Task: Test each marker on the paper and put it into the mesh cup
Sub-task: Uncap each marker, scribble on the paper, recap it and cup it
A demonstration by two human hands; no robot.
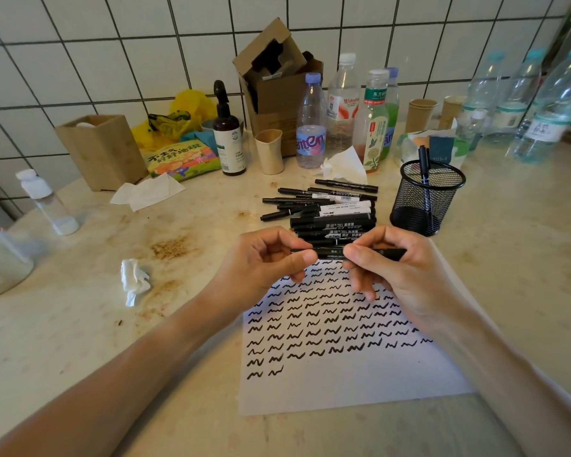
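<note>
Marker (pixel 330 252) being pinched level over paper (pixel 343 374): left hand (pixel 267 258) on one end, right hand (pixel 386 262) gripping barrel; pulling straight, keeping nib clear of fingers.

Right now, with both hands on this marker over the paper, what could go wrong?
1. The left hand and right hand pinch one marker just above the paper; a sudden cap release could streak ink across the test squiggles or fingers.
2. The mesh cup stands right beside the marker pile; reaching across could scatter the pile.
</note>
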